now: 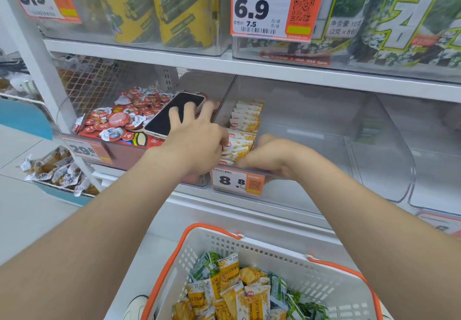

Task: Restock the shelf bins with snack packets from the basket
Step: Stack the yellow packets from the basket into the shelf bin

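Observation:
A clear shelf bin (311, 130) with an 8.8 price tag (237, 182) holds a row of upright yellow-and-white snack packets (245, 122) along its left wall. My right hand (272, 157) is at the front of that row, fingers curled round the nearest packets. My left hand (197, 137) reaches in from the left and holds a black phone (172, 115), fingers spread across its screen, thumb side against the packets. Below, a white basket with orange rim (269, 247) holds several yellow and green packets (232, 287).
Left of the clear bin is a bin of red round-lidded snacks (117, 120). The bins to the right (384, 145) look nearly bare. Above, a shelf carries seaweed packs and a 6.9 price tag (272, 5). A low tray of wrapped snacks (57, 170) sits at floor level on the left.

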Tool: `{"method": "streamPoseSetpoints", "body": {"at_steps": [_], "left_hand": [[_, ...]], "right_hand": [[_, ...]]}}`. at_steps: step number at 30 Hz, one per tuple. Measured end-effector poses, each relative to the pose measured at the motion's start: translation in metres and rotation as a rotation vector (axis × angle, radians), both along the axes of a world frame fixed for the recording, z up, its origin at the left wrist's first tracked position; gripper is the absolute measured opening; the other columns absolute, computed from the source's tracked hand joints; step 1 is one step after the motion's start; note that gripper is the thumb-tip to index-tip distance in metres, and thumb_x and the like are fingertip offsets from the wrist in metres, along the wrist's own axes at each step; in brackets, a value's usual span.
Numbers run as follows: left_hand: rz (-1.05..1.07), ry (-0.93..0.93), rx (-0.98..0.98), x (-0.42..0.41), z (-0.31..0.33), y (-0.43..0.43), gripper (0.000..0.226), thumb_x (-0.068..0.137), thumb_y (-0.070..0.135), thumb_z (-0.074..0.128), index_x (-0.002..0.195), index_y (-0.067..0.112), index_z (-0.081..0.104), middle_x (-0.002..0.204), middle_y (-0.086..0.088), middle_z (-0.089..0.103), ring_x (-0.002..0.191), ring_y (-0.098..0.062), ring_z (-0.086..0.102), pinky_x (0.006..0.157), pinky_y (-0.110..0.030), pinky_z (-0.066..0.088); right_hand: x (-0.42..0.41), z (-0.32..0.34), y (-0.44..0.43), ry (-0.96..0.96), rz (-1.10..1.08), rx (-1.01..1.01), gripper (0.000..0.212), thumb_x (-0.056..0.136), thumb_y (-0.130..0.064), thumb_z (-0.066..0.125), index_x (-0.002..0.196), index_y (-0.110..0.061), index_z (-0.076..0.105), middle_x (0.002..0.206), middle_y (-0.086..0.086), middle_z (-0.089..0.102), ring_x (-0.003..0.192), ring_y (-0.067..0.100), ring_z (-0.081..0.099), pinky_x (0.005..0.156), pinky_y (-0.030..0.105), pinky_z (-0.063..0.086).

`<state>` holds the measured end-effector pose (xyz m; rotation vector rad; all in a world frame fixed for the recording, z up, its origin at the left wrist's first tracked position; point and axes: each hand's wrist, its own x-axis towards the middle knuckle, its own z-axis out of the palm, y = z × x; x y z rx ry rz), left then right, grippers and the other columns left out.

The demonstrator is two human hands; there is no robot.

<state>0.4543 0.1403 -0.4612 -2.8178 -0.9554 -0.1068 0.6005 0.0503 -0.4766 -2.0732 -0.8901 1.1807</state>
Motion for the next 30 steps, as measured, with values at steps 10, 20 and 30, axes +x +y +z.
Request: {"method": "streamPoseSetpoints", "body": {"at_steps": [10, 20, 30], "left_hand": [[-0.167, 0.128, 0.172, 0.016, -0.004, -0.013, 0.046, 0.095, 0.012, 0.055, 0.12, 0.047, 0.071, 0.169, 0.001, 0.0, 0.153, -0.045, -0.011, 0.112, -0.079, -0.009], [-0.043, -0.23, -0.009, 0.008, -0.021, 0.007, 0.06, 0.09, 0.008, 0.053, 0.146, 0.026, 0.04, 0.154, -0.014, 0.029, 0.149, -0.036, 0.018, 0.118, -0.066, 0.017], [-0.098, -0.344, -0.007, 0.003, -0.01, -0.019, 0.045, 0.09, 0.005, 0.054, 0.133, 0.021, 0.054, 0.146, -0.013, 0.036, 0.131, -0.037, 0.036, 0.104, -0.054, 0.035]], "right_hand": [[0.01, 0.006, -0.014, 0.117, 0.172, -0.032, 0.035, 0.087, 0.009, 0.063, 0.061, -0.014, 0.073, 0.064, 0.005, 0.071, 0.063, 0.016, 0.07, 0.082, 0.038, 0.061], [-0.003, -0.006, 0.007, -0.008, -0.11, 0.145, 0.049, 0.059, 0.002, 0.063, 0.107, -0.008, 0.065, 0.099, 0.013, 0.074, 0.088, 0.028, 0.073, 0.077, 0.042, 0.064], [0.003, 0.015, -0.021, -0.301, -0.088, 0.123, 0.012, 0.088, -0.016, 0.054, 0.081, -0.01, 0.061, 0.08, 0.017, 0.071, 0.075, 0.03, 0.069, 0.058, 0.033, 0.058]]}}
